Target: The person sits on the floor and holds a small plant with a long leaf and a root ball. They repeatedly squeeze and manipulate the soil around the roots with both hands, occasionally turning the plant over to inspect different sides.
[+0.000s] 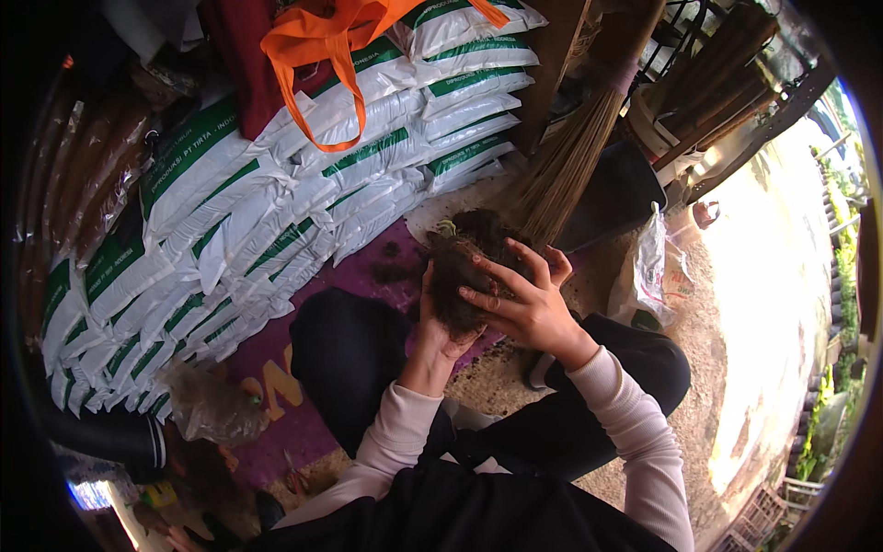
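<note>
A dark, fibrous clump of soil or roots (458, 283) lies between my two hands, with a small pale green shoot (447, 226) at its far end. My left hand (441, 331) supports the clump from its left side and underneath. The spread fingers of my right hand (528, 300) rest on its right side and top. Just beyond my hands, a dark heap of soil (483, 224) sits on the floor near a purple printed mat (324, 310). Whether the clump touches that heap cannot be told.
Stacked white and green plastic sacks (276, 200) stand ahead and left, with an orange bag (338, 48) on top. A stick broom (579, 152) and a black container (621, 193) stand ahead right. Plastic bags (652, 276) lie at right. Another person's hand (181, 538) shows at lower left.
</note>
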